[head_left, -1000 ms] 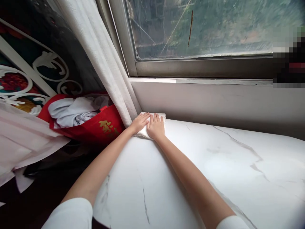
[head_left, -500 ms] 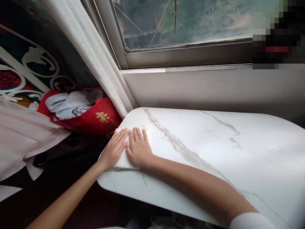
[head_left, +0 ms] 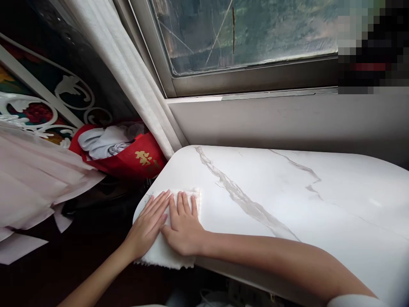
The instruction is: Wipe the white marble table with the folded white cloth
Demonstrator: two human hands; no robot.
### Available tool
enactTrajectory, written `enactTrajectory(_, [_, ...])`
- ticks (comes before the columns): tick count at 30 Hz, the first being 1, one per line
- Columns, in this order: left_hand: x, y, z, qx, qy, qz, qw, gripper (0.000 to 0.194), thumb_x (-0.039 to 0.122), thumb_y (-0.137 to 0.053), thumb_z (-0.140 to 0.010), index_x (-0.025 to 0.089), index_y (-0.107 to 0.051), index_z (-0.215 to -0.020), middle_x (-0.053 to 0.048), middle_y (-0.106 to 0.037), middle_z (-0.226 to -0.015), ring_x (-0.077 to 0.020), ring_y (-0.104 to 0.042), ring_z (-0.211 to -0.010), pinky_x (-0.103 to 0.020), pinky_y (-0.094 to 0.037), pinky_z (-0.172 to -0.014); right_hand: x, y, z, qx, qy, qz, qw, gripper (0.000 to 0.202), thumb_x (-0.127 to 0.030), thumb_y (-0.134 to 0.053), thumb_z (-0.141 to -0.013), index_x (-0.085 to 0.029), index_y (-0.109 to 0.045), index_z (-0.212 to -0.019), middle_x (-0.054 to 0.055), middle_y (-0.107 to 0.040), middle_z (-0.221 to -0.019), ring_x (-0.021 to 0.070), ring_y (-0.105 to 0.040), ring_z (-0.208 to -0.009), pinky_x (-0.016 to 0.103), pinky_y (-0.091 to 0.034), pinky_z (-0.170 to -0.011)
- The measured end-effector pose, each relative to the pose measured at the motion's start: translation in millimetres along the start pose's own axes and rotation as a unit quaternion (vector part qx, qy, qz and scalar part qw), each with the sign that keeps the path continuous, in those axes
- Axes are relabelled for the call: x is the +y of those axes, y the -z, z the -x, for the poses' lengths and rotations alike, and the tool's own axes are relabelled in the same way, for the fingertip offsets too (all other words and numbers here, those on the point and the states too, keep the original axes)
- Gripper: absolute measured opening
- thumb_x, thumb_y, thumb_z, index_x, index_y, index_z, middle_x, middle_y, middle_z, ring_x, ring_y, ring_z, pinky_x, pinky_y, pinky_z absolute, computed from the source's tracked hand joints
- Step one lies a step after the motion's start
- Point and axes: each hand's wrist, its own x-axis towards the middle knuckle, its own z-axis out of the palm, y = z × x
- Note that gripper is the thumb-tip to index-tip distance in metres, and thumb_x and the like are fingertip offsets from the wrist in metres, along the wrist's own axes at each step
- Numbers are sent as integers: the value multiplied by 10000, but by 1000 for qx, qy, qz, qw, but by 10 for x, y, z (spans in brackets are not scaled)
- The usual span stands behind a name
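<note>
Under both palms lies a white cloth (head_left: 174, 260) with a fuzzy edge, spread on the white marble-patterned tabletop (head_left: 255, 183). My left hand (head_left: 148, 228) rests flat on the cloth's left side, fingers stretched toward the window. Beside it, my right hand (head_left: 183, 226) presses flat on the cloth, fingers slightly spread and thumb turned toward the left hand. The near edge of the cloth hangs over the table's front edge. Neither hand is wrapped round anything.
Left of the table sits a red bag (head_left: 128, 160) with light grey fabric in it. A pale curtain (head_left: 128, 68) hangs beside the window (head_left: 255, 38). Pale pink cloth (head_left: 41, 179) drapes at the left, before a white scrolled metal frame (head_left: 41, 72).
Both hands and the cloth have slid toward me, from the tabletop's left part to its front edge. The cloth now overhangs that edge. The camera view has shifted slightly.
</note>
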Motion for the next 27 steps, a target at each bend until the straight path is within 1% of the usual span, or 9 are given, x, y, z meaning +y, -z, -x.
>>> enactTrajectory(3, [-123, -75, -269, -8, 7, -9, 1000, 503, 299, -194, -979, 199, -213, -1472, -72, -318, -1490, -219, -288, -1368, -467, -228, -1121, 105, 96, -233, 45, -33, 11, 998, 642, -349, -271, -940, 14, -158, -1456, 200, -92, -1530, 267, 19, -1415, 485, 23, -1141])
enactTrajectory(5, [-203, -156, -564, -18, 20, -12, 1000, 506, 297, -182, -972, 178, -264, -1456, -79, -322, -1487, -216, -271, -1374, -463, -214, -1123, 261, 202, -427, 86, -47, 37, 994, 620, -326, -240, -942, 27, -182, -1449, 183, -167, -1526, 241, -70, -1419, 439, 9, -1149])
enactTrajectory(8, [-292, -323, -1165, -28, 40, -18, 999, 506, 253, -180, -958, 120, -324, -1425, -107, -331, -1480, -205, -250, -1381, -445, -191, -1129, 605, 441, -723, 158, -56, 101, 981, 604, -311, -212, -944, 23, -196, -1447, 152, -235, -1517, 211, -150, -1409, 401, -7, -1150])
enactTrajectory(10, [-320, -447, -1615, -32, 38, -24, 998, 497, 221, -208, -944, 123, -349, -1410, -102, -335, -1479, -194, -259, -1378, -430, -170, -1134, 860, 645, -892, 197, -66, 148, 967, 592, -317, -212, -948, 11, -235, -1441, 144, -264, -1509, 213, -169, -1404, 406, -18, -1146])
enactTrajectory(13, [-319, -603, -2228, -33, 33, -27, 999, 483, 201, -231, -940, 146, -361, -1402, -82, -340, -1479, -176, -270, -1373, -408, -169, -1135, 1190, 962, -1076, 223, -97, 194, 950, 571, -318, -219, -952, -8, -295, -1425, 143, -288, -1501, 215, -189, -1398, 409, -49, -1138])
enactTrajectory(16, [-298, -693, -2650, -38, 22, -23, 999, 475, 192, -241, -943, 139, -372, -1396, -81, -344, -1478, -174, -276, -1371, -390, -168, -1135, 1402, 1199, -1184, 244, -124, 219, 937, 551, -301, -224, -953, -20, -320, -1417, 142, -303, -1496, 211, -206, -1392, 407, -68, -1134])
enactTrajectory(18, [-290, -723, -2806, -38, 17, -19, 999, 470, 191, -249, -945, 140, -379, -1394, -78, -355, -1473, -173, -289, -1365, -382, -164, -1136, 1480, 1282, -1228, 265, -137, 230, 926, 537, -280, -231, -948, -23, -344, -1405, 142, -333, -1482, 209, -226, -1384, 407, -76, -1131])
enactTrajectory(20, [-288, -738, -2874, -36, 14, -15, 999, 464, 195, -250, -950, 141, -385, -1390, -75, -367, -1467, -172, -301, -1359, -379, -163, -1136, 1518, 1311, -1257, 280, -144, 236, 919, 521, -255, -248, -937, -29, -371, -1391, 143, -360, -1468, 208, -248, -1374, 405, -87, -1128])
enactTrajectory(27, [-210, -711, -2742, -33, 21, -20, 999, 467, 196, -250, -952, 106, -370, -1394, -102, -334, -1481, -195, -264, -1377, -397, -148, -1139, 1473, 1249, -1161, 284, -130, 245, 918, 524, -238, -297, -912, -26, -383, -1384, 159, -365, -1463, 219, -255, -1371, 397, -93, -1127])
